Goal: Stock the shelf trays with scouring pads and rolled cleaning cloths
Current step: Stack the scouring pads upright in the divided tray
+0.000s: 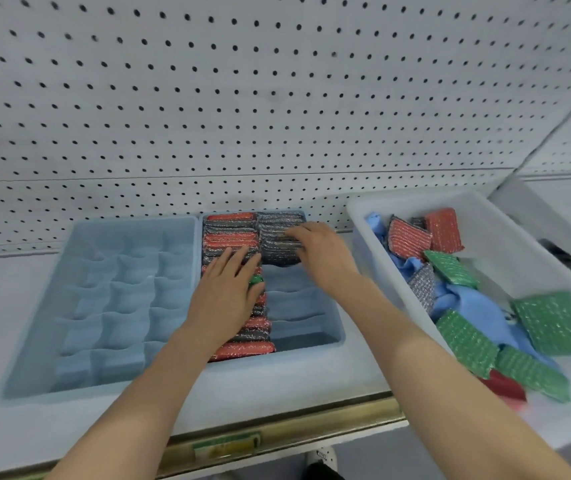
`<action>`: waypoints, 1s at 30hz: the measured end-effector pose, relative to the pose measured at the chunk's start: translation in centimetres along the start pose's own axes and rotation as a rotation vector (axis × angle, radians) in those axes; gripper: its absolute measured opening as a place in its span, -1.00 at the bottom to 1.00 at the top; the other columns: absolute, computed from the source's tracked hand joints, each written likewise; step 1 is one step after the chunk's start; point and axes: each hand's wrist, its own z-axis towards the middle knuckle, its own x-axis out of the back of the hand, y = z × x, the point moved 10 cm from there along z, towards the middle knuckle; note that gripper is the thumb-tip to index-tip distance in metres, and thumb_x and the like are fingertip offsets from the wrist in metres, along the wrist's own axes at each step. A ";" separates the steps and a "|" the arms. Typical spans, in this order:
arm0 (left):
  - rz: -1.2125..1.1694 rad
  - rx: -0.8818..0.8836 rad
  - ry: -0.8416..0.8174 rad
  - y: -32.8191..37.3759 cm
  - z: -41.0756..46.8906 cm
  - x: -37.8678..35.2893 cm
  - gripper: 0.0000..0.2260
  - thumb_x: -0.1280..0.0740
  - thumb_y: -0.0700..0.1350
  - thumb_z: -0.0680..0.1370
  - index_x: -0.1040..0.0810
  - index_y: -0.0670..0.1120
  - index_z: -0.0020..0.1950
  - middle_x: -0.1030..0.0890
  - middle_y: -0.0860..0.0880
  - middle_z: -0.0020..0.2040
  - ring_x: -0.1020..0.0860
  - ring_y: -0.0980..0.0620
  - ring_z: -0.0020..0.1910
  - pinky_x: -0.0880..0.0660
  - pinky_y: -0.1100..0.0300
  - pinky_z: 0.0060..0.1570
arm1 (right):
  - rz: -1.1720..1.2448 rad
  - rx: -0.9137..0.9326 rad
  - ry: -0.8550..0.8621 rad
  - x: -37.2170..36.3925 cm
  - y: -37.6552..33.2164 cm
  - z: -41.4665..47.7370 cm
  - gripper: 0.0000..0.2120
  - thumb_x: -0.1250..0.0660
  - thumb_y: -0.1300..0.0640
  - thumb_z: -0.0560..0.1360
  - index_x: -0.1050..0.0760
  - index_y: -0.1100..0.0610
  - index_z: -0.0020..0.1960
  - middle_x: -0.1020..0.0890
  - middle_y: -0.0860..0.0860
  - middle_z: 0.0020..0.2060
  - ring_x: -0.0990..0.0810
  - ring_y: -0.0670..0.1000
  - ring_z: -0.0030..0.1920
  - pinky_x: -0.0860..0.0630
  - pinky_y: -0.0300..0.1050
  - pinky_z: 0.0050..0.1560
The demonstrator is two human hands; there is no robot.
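A blue shelf tray [332, 341] in the middle holds two rows of upright scouring pads. The left row [242, 348] is red and silver, with one green pad [255, 280] showing beside my left hand. My left hand [227, 289] lies flat on that row with straight fingers. The right row of silver pads [277, 233] fills only the tray's far end. My right hand [315, 252] rests on those silver pads, fingers spread over their tops. A second blue tray [69, 306] with small square compartments stands to the left.
A white bin [498, 216] on the right holds loose green pads [554, 323], red pads [443, 230], a silver pad and blue cloths [474, 306]. A white pegboard wall [277, 98] rises behind the trays. The shelf's front edge [277, 431] carries a gold rail with a label.
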 end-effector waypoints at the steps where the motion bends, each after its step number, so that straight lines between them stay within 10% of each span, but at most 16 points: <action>1: -0.006 0.001 0.001 0.0 0.0 0.1 -0.51 -0.01 0.13 0.66 -0.12 0.03 0.58 -0.14 -0.03 0.58 -0.04 -0.09 0.57 0.02 0.01 0.53 | 0.018 -0.002 0.028 1.4 0.1 -0.9 -0.63 -0.32 0.35 0.48 -0.57 0.13 0.25 -0.62 0.12 0.12 -0.51 0.18 0.15 -0.52 0.08 0.07; 10: -0.249 -0.150 0.154 10.9 0.0 5.2 -0.60 -0.35 -0.13 0.56 -0.45 -0.10 0.40 -0.47 -0.11 0.37 -0.42 -0.11 0.35 -0.31 0.06 0.34 | 0.059 -0.305 0.286 14.9 12.3 -14.0 -0.73 -0.37 0.30 0.43 -0.64 0.10 0.09 -0.68 0.11 -0.04 -0.62 0.18 -0.08 -0.55 0.02 -0.11; 18: -0.114 -0.286 -0.017 27.9 4.5 0.1 -0.52 -0.31 0.01 0.57 -0.32 -0.06 0.46 -0.49 -0.08 0.32 -0.42 -0.14 0.27 -0.44 -0.02 0.16 | 0.024 -0.480 -0.039 14.9 27.1 -19.3 -0.70 -0.36 0.22 0.50 -0.59 0.01 0.20 -0.68 0.07 0.05 -0.63 0.07 -0.02 -0.50 -0.11 0.00; 27: -0.015 -0.097 -0.054 29.0 5.8 -1.7 -0.69 -0.38 -0.08 0.51 -0.49 -0.07 0.23 -0.58 -0.08 0.13 -0.53 -0.15 0.08 -0.46 0.08 -0.05 | 0.016 -0.214 -0.405 8.9 27.6 -13.2 -0.46 -0.36 -0.15 0.46 -0.40 -0.05 0.40 -0.57 -0.02 0.28 -0.56 0.04 0.21 -0.49 -0.06 0.19; 30: -0.192 -0.058 -0.068 29.0 5.9 -0.3 -0.67 -0.34 -0.11 0.56 -0.47 0.00 0.33 -0.52 -0.02 0.21 -0.50 -0.07 0.18 -0.37 0.14 0.07 | 0.016 -0.189 -0.383 7.8 28.5 -11.4 -0.71 -0.31 -0.11 0.50 -0.51 -0.02 0.17 -0.66 -0.02 0.01 -0.63 0.03 -0.02 -0.54 -0.10 -0.01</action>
